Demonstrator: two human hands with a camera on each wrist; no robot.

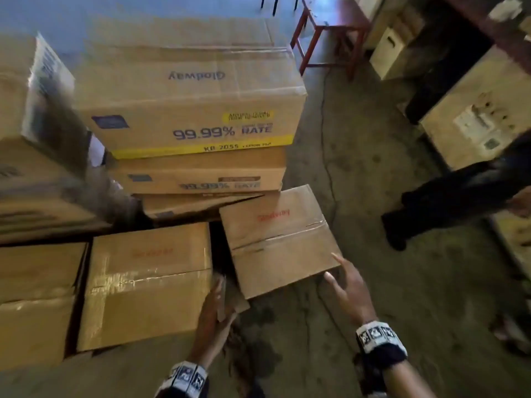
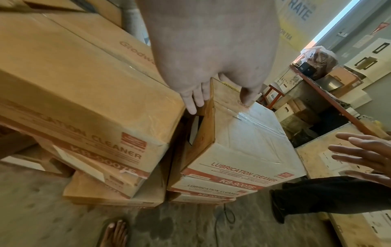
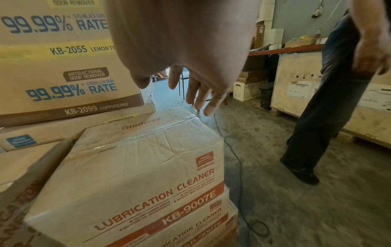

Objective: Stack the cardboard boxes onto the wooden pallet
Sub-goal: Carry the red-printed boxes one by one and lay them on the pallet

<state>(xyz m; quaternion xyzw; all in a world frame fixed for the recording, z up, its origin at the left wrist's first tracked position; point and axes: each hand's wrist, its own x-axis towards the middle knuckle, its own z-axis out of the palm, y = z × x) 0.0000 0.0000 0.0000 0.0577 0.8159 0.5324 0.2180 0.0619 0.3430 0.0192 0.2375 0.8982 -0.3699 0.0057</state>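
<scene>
Grey concrete floor [image 1: 373,282] carries stacks of cardboard boxes. Topmost Lubrication Cleaner box [image 1: 278,239] sits askew at the right end of the stacks. Left hand [image 1: 214,314] grips its near-left corner, thumb on top; right hand [image 1: 349,288] hovers beside its near-right corner, fingers spread.

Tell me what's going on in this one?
A person is stacking cartons. The left hand is on the near left corner of the skewed top box, thumb on top and fingers down its side. The right hand hovers open by its right corner, not touching. A bystander stands to the right.
</scene>
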